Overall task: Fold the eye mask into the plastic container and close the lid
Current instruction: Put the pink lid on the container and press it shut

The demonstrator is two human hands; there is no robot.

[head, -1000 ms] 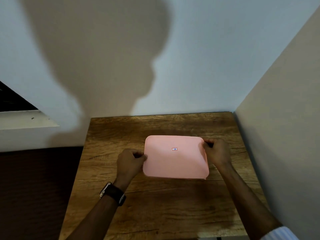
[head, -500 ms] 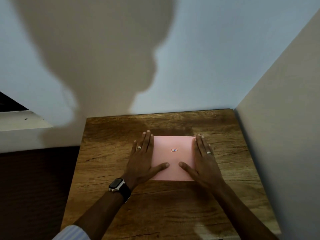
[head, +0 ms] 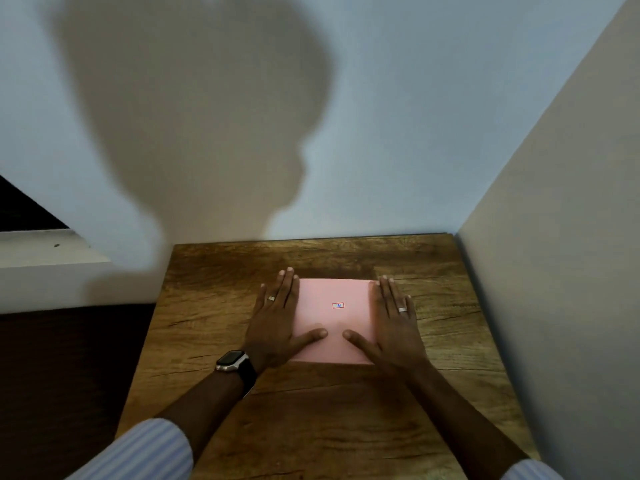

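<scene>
A pink lid (head: 334, 320) with a small red-framed sticker covers the plastic container at the middle of the wooden table (head: 311, 410). My left hand (head: 277, 320) lies flat on the lid's left side, fingers straight and thumb pointing inward. My right hand (head: 394, 323) lies flat on its right side in the same way. Both thumbs rest on the lid's near part, a little apart. The container body and the eye mask are hidden under the lid.
A white wall rises just behind the table's far edge. A beige panel (head: 554, 271) stands along the table's right edge. Left of the table is a dark floor (head: 69, 375) and a white ledge (head: 41, 251).
One second ago both hands gripped the lid by its left and right edges. They then opened and laid flat on top of it. Since half a second ago they have barely moved.
</scene>
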